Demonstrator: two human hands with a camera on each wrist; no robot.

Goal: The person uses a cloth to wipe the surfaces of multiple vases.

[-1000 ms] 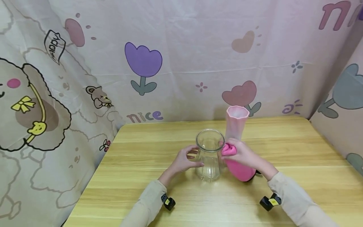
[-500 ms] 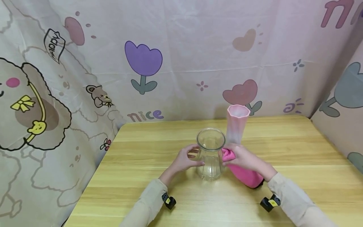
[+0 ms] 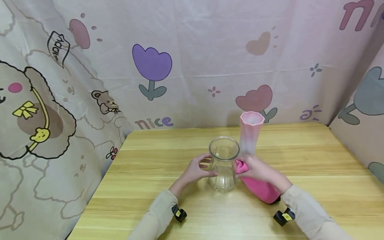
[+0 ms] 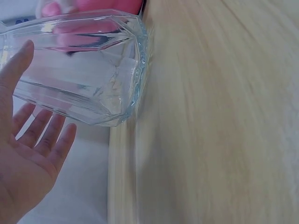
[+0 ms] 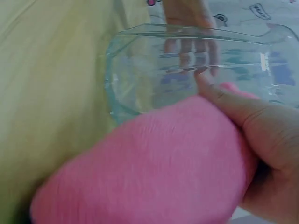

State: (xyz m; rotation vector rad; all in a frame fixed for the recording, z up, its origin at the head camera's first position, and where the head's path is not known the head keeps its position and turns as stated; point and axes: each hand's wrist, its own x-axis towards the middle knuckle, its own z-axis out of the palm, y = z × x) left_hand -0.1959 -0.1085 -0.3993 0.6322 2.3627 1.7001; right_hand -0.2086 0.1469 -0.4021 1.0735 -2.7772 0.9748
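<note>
Left hand point(image 3: 195, 170): apart, fingers loosely spread, thumb before the glass vase point(image 3: 222, 178) and fingers behind, seemingly to steady it; firm contact cannot be told.
Glass vase: upright between both hands, apparently resting on the table point(image 3: 150, 158).
Right hand point(image 3: 258, 169): clamped on a bunched pink cloth point(image 3: 261, 190), likely gathered for control beside the glass.
Pink vase point(image 3: 249, 131): standing beyond the right hand, perhaps to leave working room.

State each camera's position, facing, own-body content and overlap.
Head: on the head, facing forward and down at the table; left hand, right hand and sleeves show.
Left wrist: on that wrist, facing the glass vase; left hand's fingers show.
Right wrist: on that wrist, facing the pink cloth and glass vase; parts of both hands show.
Both wrist views share the glass vase, from opposite sides.
</note>
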